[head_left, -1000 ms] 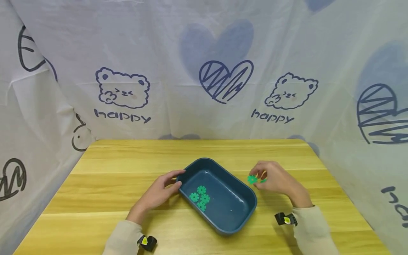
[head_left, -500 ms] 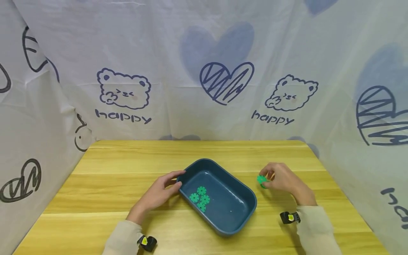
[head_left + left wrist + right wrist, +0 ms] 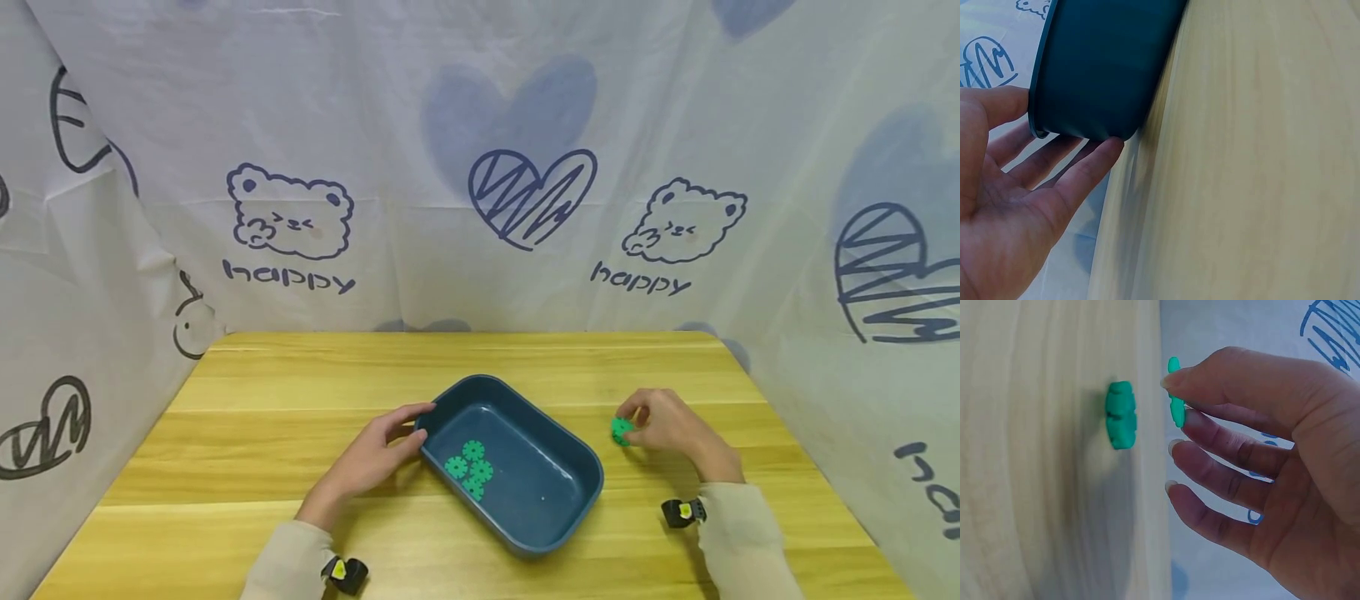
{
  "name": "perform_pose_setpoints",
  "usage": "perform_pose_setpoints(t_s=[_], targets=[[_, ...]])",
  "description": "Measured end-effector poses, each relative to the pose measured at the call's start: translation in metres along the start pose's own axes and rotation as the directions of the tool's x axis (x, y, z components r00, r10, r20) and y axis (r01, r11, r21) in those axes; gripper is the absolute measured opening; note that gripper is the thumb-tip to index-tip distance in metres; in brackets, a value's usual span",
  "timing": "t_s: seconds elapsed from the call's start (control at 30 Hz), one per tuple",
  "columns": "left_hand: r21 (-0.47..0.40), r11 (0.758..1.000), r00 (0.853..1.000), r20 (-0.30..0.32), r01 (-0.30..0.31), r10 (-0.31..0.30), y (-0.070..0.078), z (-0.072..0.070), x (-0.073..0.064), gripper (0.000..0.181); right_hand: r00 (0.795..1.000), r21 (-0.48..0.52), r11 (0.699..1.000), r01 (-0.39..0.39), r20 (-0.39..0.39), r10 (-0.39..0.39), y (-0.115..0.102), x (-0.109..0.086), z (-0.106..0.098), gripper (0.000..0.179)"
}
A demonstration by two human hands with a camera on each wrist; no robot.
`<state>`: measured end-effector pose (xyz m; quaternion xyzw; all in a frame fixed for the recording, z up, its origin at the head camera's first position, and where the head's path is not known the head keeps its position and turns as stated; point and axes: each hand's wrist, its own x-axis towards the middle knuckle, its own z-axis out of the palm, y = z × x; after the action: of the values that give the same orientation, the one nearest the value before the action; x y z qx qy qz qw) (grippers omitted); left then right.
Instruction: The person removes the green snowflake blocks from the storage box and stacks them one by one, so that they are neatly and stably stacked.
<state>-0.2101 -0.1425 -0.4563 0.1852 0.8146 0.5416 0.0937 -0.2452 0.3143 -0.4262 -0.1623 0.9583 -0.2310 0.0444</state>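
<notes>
My left hand (image 3: pixel 372 454) rests at the left corner of a dark blue tray (image 3: pixel 551 421), its thumb at the rim (image 3: pixel 1034 94) and its fingertips along the outer wall. Inside the tray lie several flat green notched discs (image 3: pixel 473 450), bunched by the near left wall. Right of the tray, my right hand (image 3: pixel 667 425) pinches a similar green notched disc (image 3: pixel 1176 409) between thumb and fingers. In the right wrist view another green notched piece (image 3: pixel 1121 415) sits on the table close by; in the head view the held disc mostly covers it.
A wood-grain table (image 3: pixel 300 375) carries everything. White cloth (image 3: pixel 420 275) printed with hearts and bears hangs behind it and along both sides. Each wrist wears a black strap with a small camera (image 3: pixel 678 512).
My right hand has moved right and slightly nearer with the green disc, away from the tray, then lowered a little. My left hand and the tray have stayed put.
</notes>
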Motion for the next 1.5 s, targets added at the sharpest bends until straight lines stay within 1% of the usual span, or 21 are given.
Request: perform_pose_setpoints(t_s=[0.27,0.4,0.63,1.07,1.3,1.5], targets=[[0.0,1.0,1.0,0.007,-0.01,0.01,-0.001,-0.001,-0.001,0.046,1.0,0.008,1.0,0.008,-0.008,-0.008,0.008,0.001,0.008,0.022],[-0.002,1.0,1.0,0.009,-0.012,0.012,-0.002,-0.001,-0.001,0.046,1.0,0.02,1.0,0.012,0.0,-0.012,0.01,0.001,0.011,0.022],[0.005,1.0,1.0,0.012,-0.016,0.016,-0.003,-0.002,-0.002,0.046,1.0,0.027,1.0,-0.003,0.015,0.002,0.014,0.001,0.015,0.023],[0.003,1.0,1.0,0.013,-0.016,0.016,-0.002,-0.002,-0.002,0.046,1.0,0.04,0.999,-0.019,0.006,0.019,0.014,0.0,0.016,0.022],[0.003,1.0,1.0,0.01,-0.005,0.005,-0.002,-0.001,-0.001,0.046,0.999,0.044,0.998,-0.051,0.016,0.05,0.016,0.0,0.015,0.022],[-0.003,1.0,1.0,0.015,-0.001,0.001,-0.001,-0.002,-0.002,0.047,0.999,0.054,0.998,-0.04,0.024,0.038,0.018,-0.001,0.015,0.023]])
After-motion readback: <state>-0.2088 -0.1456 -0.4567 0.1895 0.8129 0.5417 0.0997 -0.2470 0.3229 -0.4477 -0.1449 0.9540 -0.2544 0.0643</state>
